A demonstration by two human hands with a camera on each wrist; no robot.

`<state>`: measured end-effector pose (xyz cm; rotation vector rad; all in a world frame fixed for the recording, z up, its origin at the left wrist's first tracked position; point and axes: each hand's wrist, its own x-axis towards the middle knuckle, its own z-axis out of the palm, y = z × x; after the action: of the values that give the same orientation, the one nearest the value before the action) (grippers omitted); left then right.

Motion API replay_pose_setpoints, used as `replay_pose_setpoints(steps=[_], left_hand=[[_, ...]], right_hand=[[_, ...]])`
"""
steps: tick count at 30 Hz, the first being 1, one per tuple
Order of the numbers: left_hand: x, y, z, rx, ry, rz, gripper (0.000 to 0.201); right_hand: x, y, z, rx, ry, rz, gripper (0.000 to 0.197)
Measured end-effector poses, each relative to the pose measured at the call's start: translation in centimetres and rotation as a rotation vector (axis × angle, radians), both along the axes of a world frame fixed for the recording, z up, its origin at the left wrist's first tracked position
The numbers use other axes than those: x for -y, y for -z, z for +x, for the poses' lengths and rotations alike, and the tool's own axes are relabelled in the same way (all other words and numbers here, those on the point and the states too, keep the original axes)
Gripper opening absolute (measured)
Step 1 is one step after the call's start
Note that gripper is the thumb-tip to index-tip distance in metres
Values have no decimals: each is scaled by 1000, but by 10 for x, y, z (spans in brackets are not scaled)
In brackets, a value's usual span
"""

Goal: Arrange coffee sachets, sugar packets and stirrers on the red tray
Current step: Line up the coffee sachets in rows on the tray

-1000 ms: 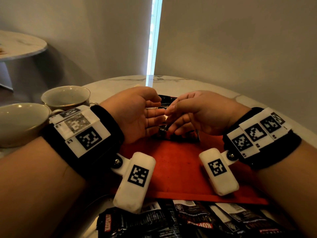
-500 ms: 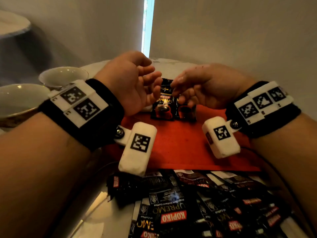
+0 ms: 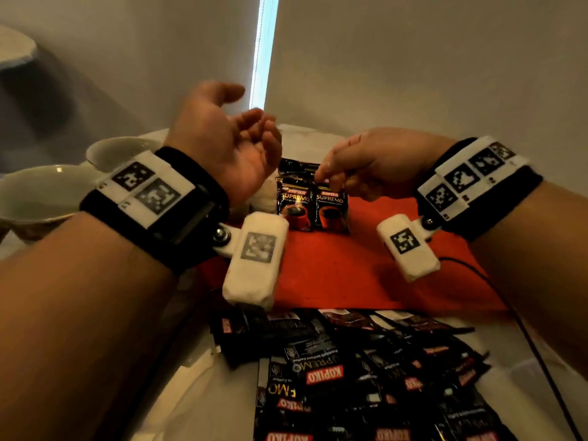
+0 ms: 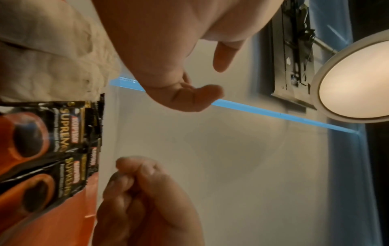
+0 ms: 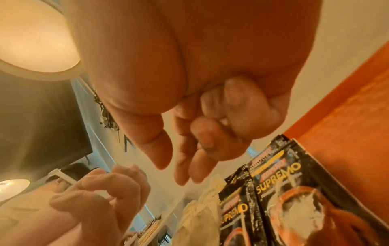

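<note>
Both hands were raised above the far edge of the red tray (image 3: 350,275), neither one holding anything.

Left hand (image 3: 222,144): palm turned up and inward, thumb extended, fingers (image 3: 254,122) loosely curled and empty, at about 10 o'clock from the tray's centre. The left wrist view showed the same loose curl with open air under the fingertips.

Right hand (image 3: 375,160): palm down, at about 1 o'clock from the tray's centre. In the right wrist view its fingers (image 5: 202,138) hung loosely bent, with the thumb apart from them and nothing between. The fingertips hovered just above the top edges of the sachets; contact could not be told.

Two coffee sachets (image 3: 313,208) lay side by side on the tray's far edge at 12 o'clock, touching or slightly overlapping along their long sides, with the "SUPREMO" print facing up. More black packaging showed just behind them.

A loose pile of coffee sachets (image 3: 366,377) lay on the desk (image 3: 203,405) at 6 o'clock, just off the tray's near edge, many overlapping.

Two cups (image 3: 41,195) stood at 9 o'clock, well clear of the tray. Something white and crumpled (image 3: 265,198) sat just left of the placed sachets; what it was could not be told. No stirrers could be made out.
</note>
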<state>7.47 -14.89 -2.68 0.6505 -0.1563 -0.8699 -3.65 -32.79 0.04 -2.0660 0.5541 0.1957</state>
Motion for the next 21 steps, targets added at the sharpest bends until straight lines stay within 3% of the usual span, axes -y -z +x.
replay_pose_setpoints(steps=[4, 10, 12, 17, 21], left_hand=[[-7, -5, 0, 14, 47, -80, 28], [-13, -8, -9, 41, 89, -42, 28], [-14, -9, -16, 61, 70, -41, 27], [-3, -20, -39, 77, 66, -18, 30], [8, -41, -62, 230, 146, 15, 27]], right_hand=[[-10, -17, -29, 42, -55, -57, 14], [-33, -28, -109, -8, -191, -257, 10], [-41, -24, -135, -26, -254, -342, 23], [-59, -11, -178, -160, -417, -543, 81], [-66, 9, -181, -155, -493, -666, 90]])
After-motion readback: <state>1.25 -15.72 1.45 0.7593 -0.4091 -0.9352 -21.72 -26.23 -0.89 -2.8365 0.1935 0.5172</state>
